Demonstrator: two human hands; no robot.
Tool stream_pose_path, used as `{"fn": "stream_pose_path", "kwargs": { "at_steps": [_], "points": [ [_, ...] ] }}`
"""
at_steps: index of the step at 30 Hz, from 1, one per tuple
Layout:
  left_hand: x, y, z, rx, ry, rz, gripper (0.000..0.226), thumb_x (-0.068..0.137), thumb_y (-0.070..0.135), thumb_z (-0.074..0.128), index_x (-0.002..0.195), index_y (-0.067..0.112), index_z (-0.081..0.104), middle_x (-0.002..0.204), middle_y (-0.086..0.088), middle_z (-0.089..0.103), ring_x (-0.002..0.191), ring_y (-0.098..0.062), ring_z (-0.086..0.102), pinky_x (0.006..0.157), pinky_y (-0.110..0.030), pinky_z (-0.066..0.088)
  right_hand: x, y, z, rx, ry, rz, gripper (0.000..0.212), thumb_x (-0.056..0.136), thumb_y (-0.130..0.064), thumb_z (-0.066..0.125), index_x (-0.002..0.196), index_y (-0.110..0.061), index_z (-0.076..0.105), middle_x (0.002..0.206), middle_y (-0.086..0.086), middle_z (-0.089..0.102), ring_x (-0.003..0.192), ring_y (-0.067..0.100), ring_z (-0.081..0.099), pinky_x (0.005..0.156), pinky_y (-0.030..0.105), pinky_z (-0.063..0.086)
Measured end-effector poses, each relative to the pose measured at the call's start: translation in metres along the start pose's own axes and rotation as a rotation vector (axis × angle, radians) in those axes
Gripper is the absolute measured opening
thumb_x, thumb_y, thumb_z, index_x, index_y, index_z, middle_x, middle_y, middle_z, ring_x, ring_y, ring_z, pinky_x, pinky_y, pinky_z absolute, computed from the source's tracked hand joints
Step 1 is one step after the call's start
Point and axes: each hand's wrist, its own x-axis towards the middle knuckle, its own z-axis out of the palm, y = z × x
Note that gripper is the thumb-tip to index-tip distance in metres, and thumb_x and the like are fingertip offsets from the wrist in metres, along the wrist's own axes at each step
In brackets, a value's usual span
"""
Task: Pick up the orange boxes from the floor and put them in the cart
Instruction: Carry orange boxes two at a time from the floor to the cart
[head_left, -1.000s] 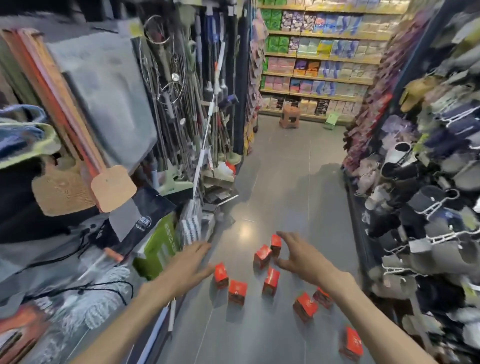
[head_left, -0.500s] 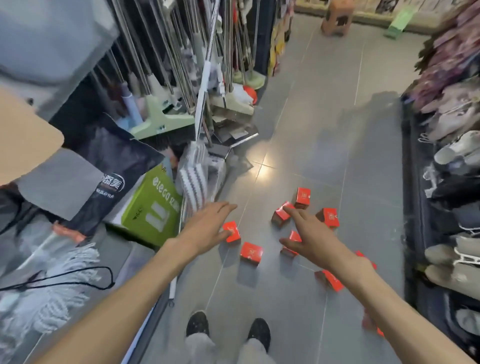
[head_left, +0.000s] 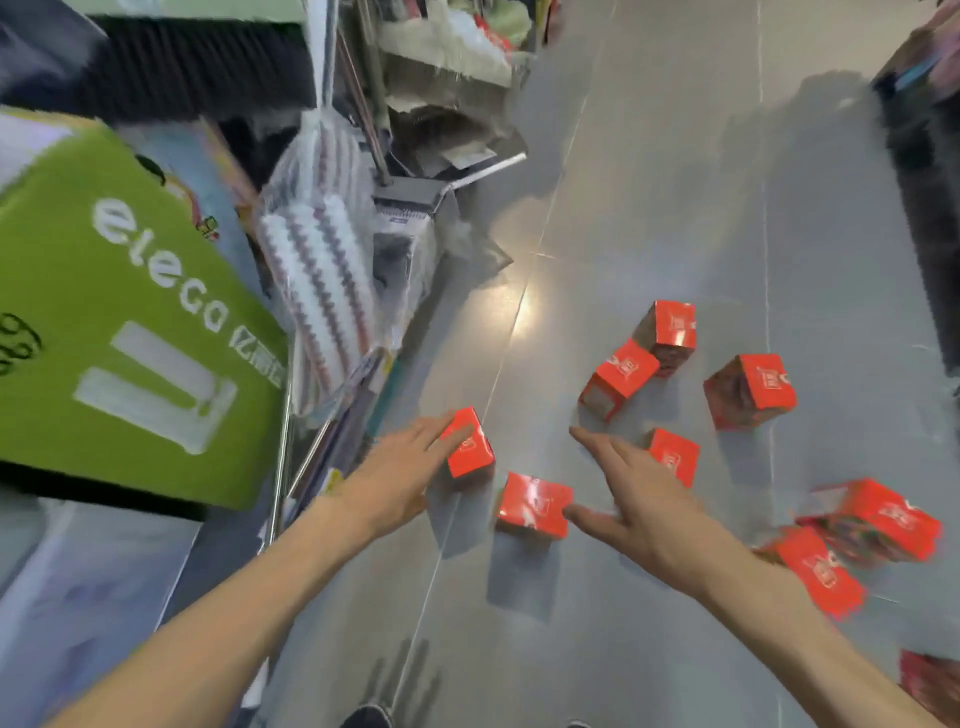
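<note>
Several orange boxes lie scattered on the grey tiled floor. My left hand (head_left: 400, 478) reaches down, its fingertips touching the nearest left box (head_left: 470, 452), fingers apart. My right hand (head_left: 634, 493) is spread open between a box by its thumb (head_left: 532, 506) and a box partly under its fingers (head_left: 675, 457). More boxes lie farther out (head_left: 621, 376), (head_left: 670, 330), (head_left: 753, 389) and at the right (head_left: 883, 519), (head_left: 815, 569). No cart can be made out.
A green carton marked "eleca" (head_left: 119, 322) juts from the left shelf, with packed brushes (head_left: 322, 270) and dustpans (head_left: 410, 208) beside it. A dark shelf base (head_left: 930, 208) lines the right side. My shoe tips show at the bottom edge.
The view has dropped much closer to the floor. Both hands moved down to the boxes; the left hand now touches the nearest left box, the right hovers spread over the middle ones.
</note>
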Motion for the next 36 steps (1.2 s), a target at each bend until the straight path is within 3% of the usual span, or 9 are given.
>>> {"fn": "stream_pose_path", "kwargs": {
  "at_steps": [7, 11, 15, 17, 19, 21, 24, 31, 36],
  "points": [
    [0.083, -0.055, 0.105, 0.409, -0.042, 0.094, 0.123, 0.079, 0.000, 0.073, 0.155, 0.030, -0.018, 0.166, -0.004, -0.017, 0.153, -0.029, -0.008, 0.118, -0.058, 0.021, 0.050, 0.080, 0.112, -0.030, 0.024, -0.023, 0.083, 0.093, -0.054, 0.063, 0.159, -0.029, 0.020, 0.157, -0.005, 0.036, 0.142, 0.014, 0.036, 0.116, 0.031, 0.033],
    [0.115, -0.079, 0.137, 0.548, -0.071, 0.209, 0.122, 0.081, 0.000, 0.072, 0.154, 0.029, -0.022, 0.165, -0.003, -0.021, 0.151, -0.030, -0.016, 0.120, -0.060, 0.013, 0.068, 0.116, 0.146, -0.036, 0.040, -0.005, 0.087, 0.091, -0.065, 0.059, 0.159, -0.040, 0.011, 0.160, -0.011, 0.031, 0.144, 0.010, 0.033, 0.118, 0.032, 0.033],
    [0.136, -0.087, 0.151, 0.548, -0.034, 0.316, 0.101, 0.084, 0.007, 0.070, 0.157, 0.029, 0.003, 0.166, -0.006, 0.005, 0.153, -0.030, -0.004, 0.120, -0.058, 0.015, 0.075, 0.135, 0.167, -0.053, 0.034, 0.020, 0.090, 0.086, -0.073, 0.055, 0.157, -0.044, 0.007, 0.161, -0.011, 0.030, 0.145, 0.010, 0.033, 0.118, 0.033, 0.034],
    [0.137, -0.088, 0.150, 0.531, 0.012, 0.372, 0.091, 0.080, 0.022, 0.077, 0.151, 0.028, 0.021, 0.152, -0.008, 0.032, 0.149, -0.031, 0.017, 0.120, -0.054, 0.020, 0.074, 0.139, 0.171, -0.050, 0.019, 0.040, 0.091, 0.084, -0.076, 0.053, 0.156, -0.045, 0.006, 0.162, -0.011, 0.029, 0.145, 0.010, 0.033, 0.119, 0.035, 0.034],
    [0.130, -0.089, 0.145, 0.490, 0.021, 0.361, 0.090, 0.070, 0.034, 0.083, 0.142, 0.028, 0.030, 0.132, -0.007, 0.043, 0.131, -0.028, 0.038, 0.115, -0.047, 0.029, 0.072, 0.135, 0.169, -0.049, -0.005, 0.050, 0.092, 0.084, -0.076, 0.054, 0.156, -0.046, 0.005, 0.163, -0.010, 0.027, 0.146, 0.011, 0.032, 0.119, 0.035, 0.033],
    [0.115, -0.088, 0.139, 0.384, 0.047, 0.295, 0.086, 0.067, 0.046, 0.083, 0.135, 0.027, 0.034, 0.119, -0.004, 0.045, 0.106, -0.023, 0.044, 0.099, -0.037, 0.042, 0.070, 0.130, 0.165, -0.046, -0.023, 0.054, 0.093, 0.085, -0.074, 0.057, 0.157, -0.045, 0.006, 0.164, -0.009, 0.026, 0.146, 0.012, 0.032, 0.120, 0.035, 0.033],
    [0.087, -0.083, 0.132, 0.209, 0.068, 0.182, 0.091, 0.062, 0.074, 0.072, 0.132, 0.027, 0.038, 0.110, 0.001, 0.041, 0.095, -0.019, 0.045, 0.082, -0.035, 0.047, 0.070, 0.123, 0.163, -0.064, -0.052, 0.052, 0.094, 0.086, -0.071, 0.060, 0.158, -0.040, 0.007, 0.164, -0.006, 0.025, 0.147, 0.014, 0.031, 0.119, 0.034, 0.031],
    [0.053, -0.079, 0.126, 0.174, 0.109, 0.087, 0.098, 0.059, 0.092, 0.054, 0.129, 0.024, 0.043, 0.112, 0.005, 0.049, 0.097, -0.019, 0.052, 0.085, -0.038, 0.044, 0.081, 0.120, 0.190, -0.085, -0.121, 0.055, 0.110, 0.079, -0.075, 0.065, 0.160, -0.033, 0.002, 0.166, -0.003, 0.020, 0.150, 0.020, 0.025, 0.123, 0.046, 0.027],
    [0.036, -0.078, 0.130, 0.100, 0.117, 0.035, 0.101, 0.059, 0.102, 0.040, 0.130, 0.029, 0.039, 0.110, 0.014, 0.050, 0.099, -0.011, 0.050, 0.090, -0.034, 0.039, 0.087, 0.121, 0.219, -0.164, -0.158, 0.035, 0.125, 0.072, -0.080, 0.066, 0.161, -0.025, -0.002, 0.167, 0.000, 0.014, 0.152, 0.022, 0.016, 0.126, 0.041, 0.014]
  ]
}}
